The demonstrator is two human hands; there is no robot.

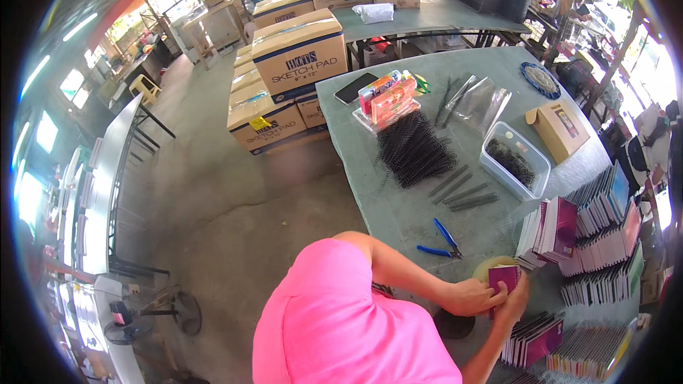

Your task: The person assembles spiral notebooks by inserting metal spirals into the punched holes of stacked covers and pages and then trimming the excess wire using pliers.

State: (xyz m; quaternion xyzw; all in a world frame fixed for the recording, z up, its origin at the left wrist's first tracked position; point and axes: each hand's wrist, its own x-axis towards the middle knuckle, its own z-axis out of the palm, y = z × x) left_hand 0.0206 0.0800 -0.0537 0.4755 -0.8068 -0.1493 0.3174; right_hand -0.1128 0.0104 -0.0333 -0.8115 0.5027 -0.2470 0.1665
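Observation:
A small purple notebook [503, 276] is held between my two hands, near the right side of the table. My left hand [475, 296] closes on its lower left part, with the fingers at the near end. My right hand [517, 299] wraps its right edge. Behind the notebook shows a pale yellow round thing [486, 268], partly hidden. Blue-handled cutters [442, 242] lie with handles spread, to the left of my hands. Purple-covered notebooks [556, 231] stand just beyond, and another purple batch [533, 341] sits nearer me.
On the table [356, 171] lie a pile of black spiral coils [416, 149], a clear tub [516, 160] of black pieces, a cardboard box [558, 131] and a phone [356, 88]. More notebook stacks [601, 245] line the right. Large cartons [299, 53] stand beyond the table's left corner.

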